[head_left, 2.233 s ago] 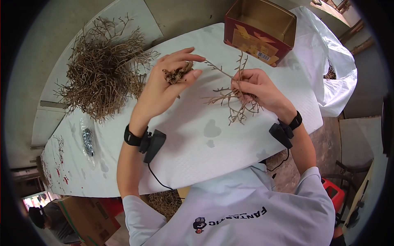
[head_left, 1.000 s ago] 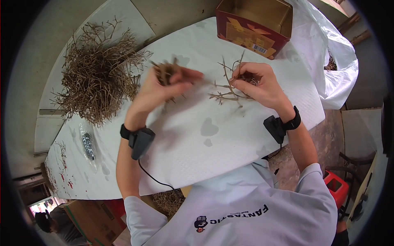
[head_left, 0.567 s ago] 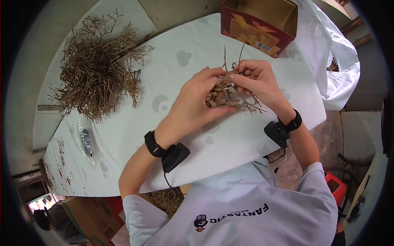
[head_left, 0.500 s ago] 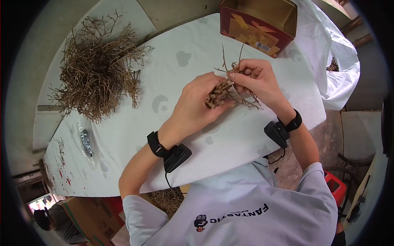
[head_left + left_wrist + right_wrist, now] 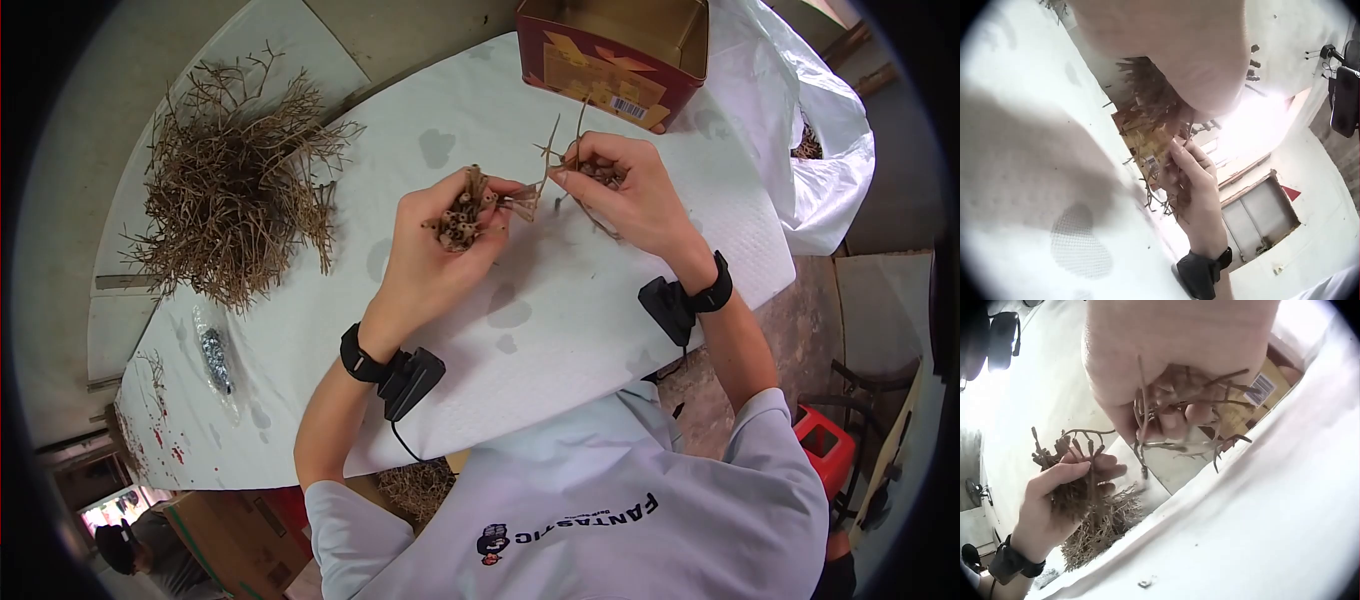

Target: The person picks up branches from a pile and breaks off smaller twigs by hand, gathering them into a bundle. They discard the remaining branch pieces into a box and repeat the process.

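In the head view the left hand (image 5: 425, 245) grips a bundle of dry brown twigs (image 5: 460, 222), its thumb and fingers curled round them and the stem ends facing up. To its right, the right hand (image 5: 630, 195) pinches thin forked twigs (image 5: 580, 150) between thumb and fingertips, with more twig pieces in its curled palm. The two hands are apart, a short gap between them. The right wrist view shows twigs (image 5: 1179, 400) sticking out below the right hand, and the left hand (image 5: 1054, 500) with its bundle (image 5: 1072, 487) beyond.
A large heap of branching twigs (image 5: 235, 190) lies at the table's left. Behind the hands stands a red and gold tin (image 5: 600, 75), with a whitish plastic bag (image 5: 800, 190) to its right. A clear packet (image 5: 213, 350) lies on the white-covered table (image 5: 450, 400). A person (image 5: 150, 545) is at lower left.
The left hand met the right hand's twigs about half a second ago and has since drawn back left with its bundle. The right hand has moved slightly up, still holding twigs.
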The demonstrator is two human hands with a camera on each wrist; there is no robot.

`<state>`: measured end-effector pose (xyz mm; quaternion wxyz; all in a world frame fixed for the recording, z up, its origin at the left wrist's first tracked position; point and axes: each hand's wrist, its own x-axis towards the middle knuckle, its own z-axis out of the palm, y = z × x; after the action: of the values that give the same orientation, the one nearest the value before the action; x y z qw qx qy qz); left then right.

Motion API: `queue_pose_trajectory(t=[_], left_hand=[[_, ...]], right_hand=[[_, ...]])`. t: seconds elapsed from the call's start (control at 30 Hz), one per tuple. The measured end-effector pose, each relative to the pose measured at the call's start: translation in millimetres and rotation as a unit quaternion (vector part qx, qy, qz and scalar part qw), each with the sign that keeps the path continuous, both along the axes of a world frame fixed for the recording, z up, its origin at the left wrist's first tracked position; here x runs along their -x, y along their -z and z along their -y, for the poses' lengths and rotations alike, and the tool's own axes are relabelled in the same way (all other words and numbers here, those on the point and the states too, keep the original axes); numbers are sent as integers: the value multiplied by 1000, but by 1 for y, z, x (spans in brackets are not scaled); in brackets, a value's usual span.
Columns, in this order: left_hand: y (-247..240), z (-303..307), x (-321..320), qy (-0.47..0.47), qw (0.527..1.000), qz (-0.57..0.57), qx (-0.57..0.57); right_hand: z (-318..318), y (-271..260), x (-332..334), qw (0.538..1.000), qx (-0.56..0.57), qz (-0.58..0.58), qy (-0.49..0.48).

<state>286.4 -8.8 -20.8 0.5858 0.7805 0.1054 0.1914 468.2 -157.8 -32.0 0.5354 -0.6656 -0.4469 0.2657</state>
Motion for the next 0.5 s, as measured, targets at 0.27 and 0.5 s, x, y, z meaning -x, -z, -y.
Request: queue_pose_trajectory(t=[0.27,0.5], left_hand=[[-6,-7,0,9,996,-23,90],[-7,-24,0,-1,992,-111,56]], right_hand=[[-1,-3,0,997,23,67,-18],[3,-3,-9,993,49,84,-73]])
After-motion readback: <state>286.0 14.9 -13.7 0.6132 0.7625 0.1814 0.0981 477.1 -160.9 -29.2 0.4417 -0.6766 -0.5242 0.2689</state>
